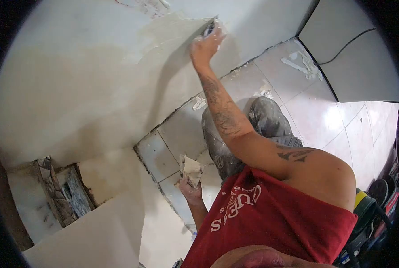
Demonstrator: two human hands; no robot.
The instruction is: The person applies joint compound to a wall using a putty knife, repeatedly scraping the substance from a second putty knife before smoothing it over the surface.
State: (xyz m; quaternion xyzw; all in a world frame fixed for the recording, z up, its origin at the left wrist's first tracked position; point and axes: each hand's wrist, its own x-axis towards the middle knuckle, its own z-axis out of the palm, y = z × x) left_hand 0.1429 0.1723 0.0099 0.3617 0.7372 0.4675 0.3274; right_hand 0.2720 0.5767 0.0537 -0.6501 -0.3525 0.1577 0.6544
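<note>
My right hand (207, 44) reaches up to the pale wall, its fingers closed around a putty knife (209, 29) whose edge lies against the surface. Whitish smears cover the fingers. Around and left of the blade spreads a patch of wet, cream-coloured putty (168, 33). Lower down, near my knees, my left hand (191, 191) grips a flat piece crusted with putty (192, 169). Its underside and any handle are hidden by the fingers and the coating.
Tiled floor (311, 111) meets the wall (96, 89) along a rough, dark joint. Crumpled scraps (303, 64) lie near a grey panel (356, 58) with a dark cable (349, 42). At lower left is a broken-out recess (58, 192). Dark objects (378, 192) crowd the right edge.
</note>
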